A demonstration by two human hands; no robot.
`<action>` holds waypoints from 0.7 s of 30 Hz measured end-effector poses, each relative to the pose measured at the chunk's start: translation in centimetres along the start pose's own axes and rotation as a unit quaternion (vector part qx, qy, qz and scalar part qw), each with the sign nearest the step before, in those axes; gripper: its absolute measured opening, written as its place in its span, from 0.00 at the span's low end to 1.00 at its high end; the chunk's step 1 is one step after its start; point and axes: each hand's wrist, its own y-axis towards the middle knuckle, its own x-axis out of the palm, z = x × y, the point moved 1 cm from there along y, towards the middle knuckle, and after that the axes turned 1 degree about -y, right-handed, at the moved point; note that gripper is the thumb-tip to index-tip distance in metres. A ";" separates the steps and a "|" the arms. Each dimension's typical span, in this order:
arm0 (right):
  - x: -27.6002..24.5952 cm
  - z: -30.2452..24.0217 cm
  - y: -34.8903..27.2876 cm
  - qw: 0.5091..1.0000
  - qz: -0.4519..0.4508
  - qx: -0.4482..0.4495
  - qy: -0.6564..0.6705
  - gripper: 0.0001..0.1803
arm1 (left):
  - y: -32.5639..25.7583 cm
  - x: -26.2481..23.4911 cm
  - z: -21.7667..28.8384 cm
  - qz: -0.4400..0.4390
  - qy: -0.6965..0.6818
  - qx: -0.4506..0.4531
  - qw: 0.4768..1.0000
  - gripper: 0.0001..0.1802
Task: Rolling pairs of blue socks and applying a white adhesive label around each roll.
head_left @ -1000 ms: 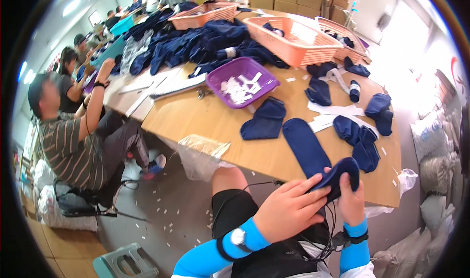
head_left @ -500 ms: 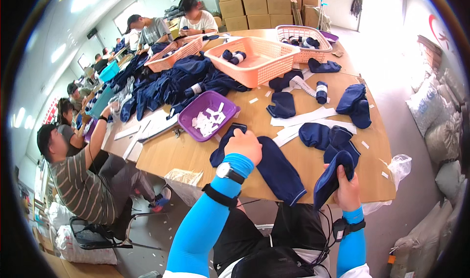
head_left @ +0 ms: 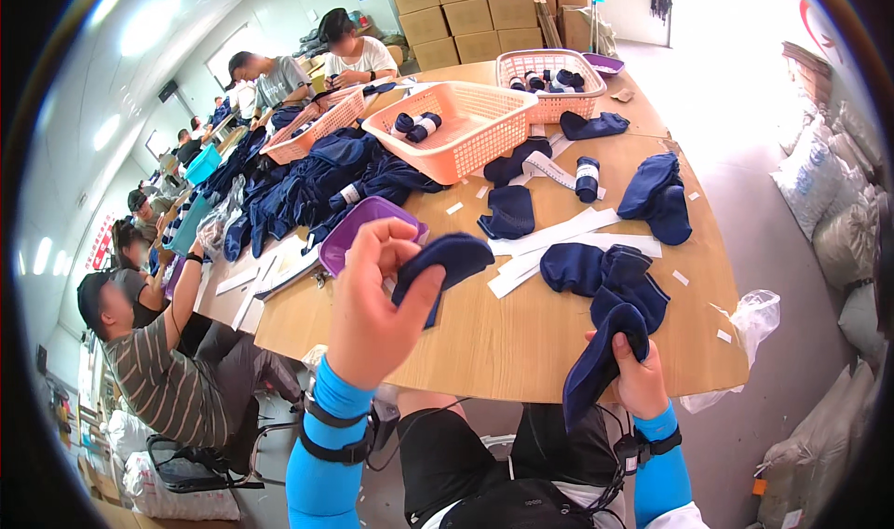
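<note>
My left hand [head_left: 377, 296] is raised over the table's near edge, palm turned up. Its thumb and fingers pinch a navy sock [head_left: 456, 257], folded over at the top; a further dark piece shows below it, and I cannot tell whether it is the same sock. Lower down at the right, my right hand [head_left: 641, 375] grips another navy sock [head_left: 593, 375], which hangs past the table edge. Beyond that hand lie several loose socks [head_left: 633, 282] and white paper strips [head_left: 559, 240]. A purple basket [head_left: 374, 210] is partly hidden behind my left hand.
Peach baskets [head_left: 494, 124] with banded sock rolls stand at the back. A navy sock pile [head_left: 307, 189] covers the table's left. One banded roll [head_left: 587, 180] stands alone. A seated co-worker [head_left: 154, 352] is at the left; sacks [head_left: 819, 417] line the right.
My left hand has lifted off the table and turned over, moving left with a sock in it. The long sock beside it no longer lies flat there. My right hand keeps its sock, slightly lower.
</note>
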 end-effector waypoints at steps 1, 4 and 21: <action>0.1 -0.1 -0.1 1.000 -0.002 -0.001 0.001 0.25 | -1.1 -0.2 0.4 -0.014 0.033 -0.020 0.999 0.17; 1.0 -0.8 -0.4 0.999 -0.008 0.003 0.037 0.26 | -6.4 0.3 -2.8 -0.078 0.181 0.058 0.979 0.16; 1.0 -0.9 -0.1 1.000 0.014 0.002 -0.006 0.26 | -4.6 3.7 -8.7 -0.071 0.382 0.079 0.918 0.28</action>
